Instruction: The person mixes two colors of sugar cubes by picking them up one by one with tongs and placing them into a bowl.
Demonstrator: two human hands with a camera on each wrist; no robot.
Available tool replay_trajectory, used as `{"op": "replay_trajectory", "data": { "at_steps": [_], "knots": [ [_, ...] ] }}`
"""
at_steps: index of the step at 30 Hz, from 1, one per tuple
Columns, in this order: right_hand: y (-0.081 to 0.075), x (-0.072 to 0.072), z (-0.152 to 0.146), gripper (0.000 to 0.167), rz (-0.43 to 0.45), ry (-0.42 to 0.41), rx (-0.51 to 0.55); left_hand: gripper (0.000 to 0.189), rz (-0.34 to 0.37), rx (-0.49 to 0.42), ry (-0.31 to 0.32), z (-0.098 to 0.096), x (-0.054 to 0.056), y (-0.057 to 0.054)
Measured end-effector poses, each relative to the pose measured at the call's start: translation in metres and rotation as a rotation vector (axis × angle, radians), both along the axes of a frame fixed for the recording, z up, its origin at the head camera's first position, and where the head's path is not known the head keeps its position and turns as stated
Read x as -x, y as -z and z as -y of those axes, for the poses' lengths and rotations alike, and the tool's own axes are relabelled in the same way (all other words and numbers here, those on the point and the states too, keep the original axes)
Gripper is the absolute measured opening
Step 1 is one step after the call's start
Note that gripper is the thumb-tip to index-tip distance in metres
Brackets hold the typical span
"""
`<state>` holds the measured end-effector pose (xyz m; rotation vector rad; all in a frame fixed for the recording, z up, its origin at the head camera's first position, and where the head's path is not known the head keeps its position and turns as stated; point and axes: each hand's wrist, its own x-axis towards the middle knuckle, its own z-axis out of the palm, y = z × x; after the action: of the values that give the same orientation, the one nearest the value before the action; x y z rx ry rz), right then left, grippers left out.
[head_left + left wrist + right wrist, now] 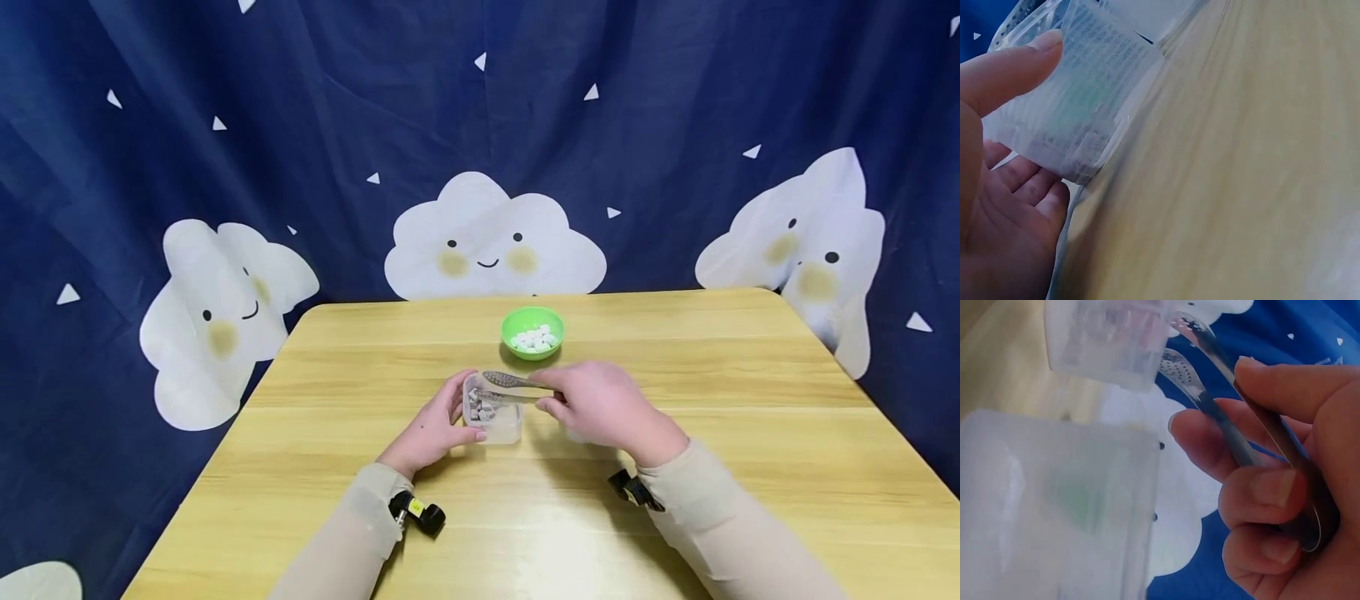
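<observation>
Tongs (1280, 439) in right hand (600, 404), bent end (1322, 515) only in right-wrist view

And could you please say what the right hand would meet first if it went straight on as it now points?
Probably the clear container held by the left hand: the right hand aims its tongs there, though depth is hard to judge.

My silvery perforated tongs (506, 381), arms spread, point toward nine o'clock over the translucent box (504, 430) I hold, pale cubes (482, 411) inside.
</observation>
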<state>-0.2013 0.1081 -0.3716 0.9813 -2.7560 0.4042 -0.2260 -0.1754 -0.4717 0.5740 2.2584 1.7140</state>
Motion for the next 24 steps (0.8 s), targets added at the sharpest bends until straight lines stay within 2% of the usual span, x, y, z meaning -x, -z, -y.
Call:
{"op": "replay_trajectory", "data": {
  "at_steps": [5, 9, 12, 15, 21, 24],
  "knots": [
    [0.01, -0.002, 0.005, 0.032, -0.042, 0.007, -0.015, 0.106, 0.004, -0.012, -0.009, -0.002, -0.004, -0.001],
    [0.015, -0.005, 0.01, 0.033, -0.067, 0.037, -0.075, 0.105, 0.0, -0.023, -0.003, -0.005, -0.005, -0.003],
    [0.017, -0.008, 0.017, 0.033, -0.067, 0.048, -0.102, 0.103, -0.015, 0.001, 0.006, -0.006, -0.006, -0.004],
    [0.018, -0.009, 0.024, 0.03, -0.058, 0.049, -0.093, 0.101, -0.044, 0.062, 0.011, -0.006, -0.006, -0.008],
    [0.017, -0.006, 0.031, 0.019, -0.079, 0.069, -0.089, 0.098, -0.107, 0.245, -0.006, -0.01, -0.002, -0.02],
    [0.016, -0.005, 0.031, 0.011, -0.089, 0.059, -0.091, 0.098, -0.108, 0.279, -0.014, -0.011, -0.002, -0.022]
  ]
}}
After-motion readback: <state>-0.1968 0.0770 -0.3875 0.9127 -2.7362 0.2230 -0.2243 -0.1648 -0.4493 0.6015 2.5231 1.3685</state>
